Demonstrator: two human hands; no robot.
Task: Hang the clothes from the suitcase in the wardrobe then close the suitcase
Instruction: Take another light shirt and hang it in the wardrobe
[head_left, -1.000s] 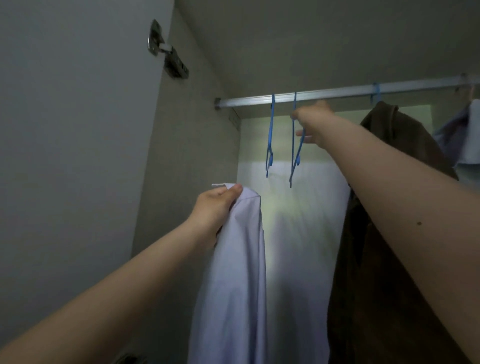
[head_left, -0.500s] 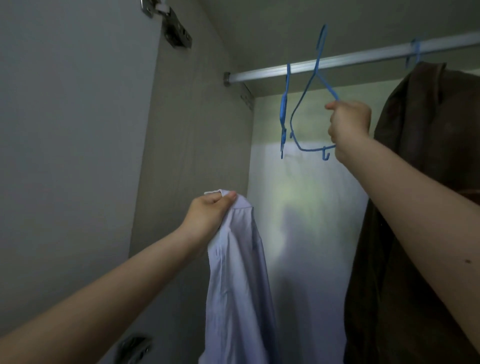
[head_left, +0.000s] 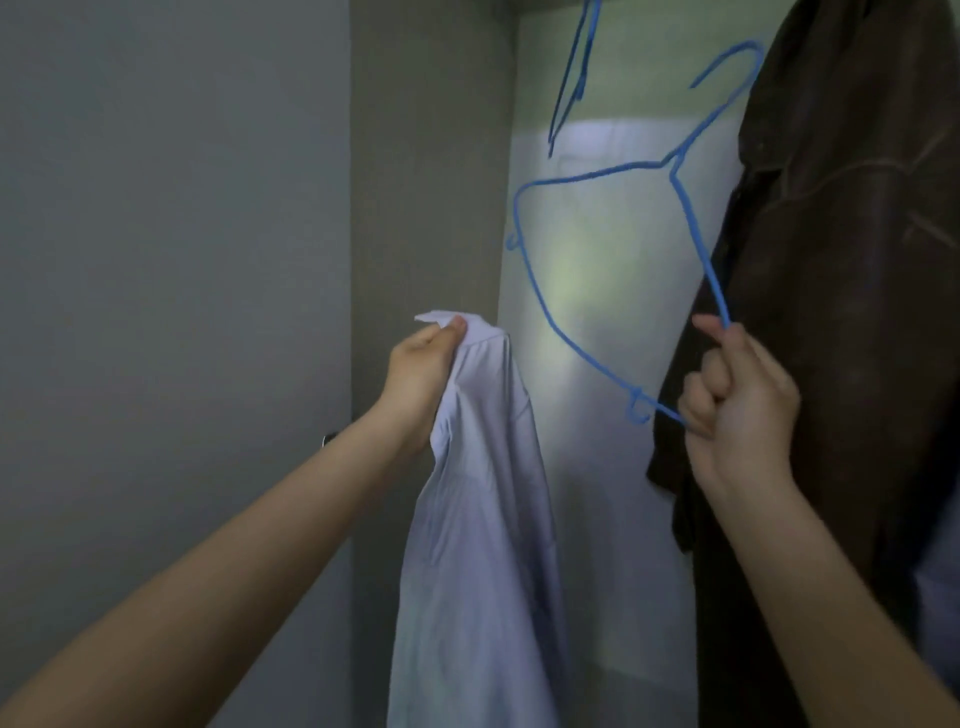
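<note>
A: 2 hands were raised inside the wardrobe (head_left: 426, 156). The right hand (head_left: 737, 410) had its fingers curled tight around one corner of a blue wire hanger (head_left: 540, 306), which was off the rail and tilted, its hook pointing up toward a brown jacket (head_left: 841, 312).

B: And the left?

A: The left hand (head_left: 421, 374) pinched the collar of a pale lilac shirt (head_left: 478, 545), which hung straight down, near the hanger but apart from it.

B: How far along?

A: Partway, I judged. 1 jacket was hanging; the shirt was not yet on its hanger. A 2nd blue hanger (head_left: 571, 78) hung above. The suitcase was out of view.
</note>
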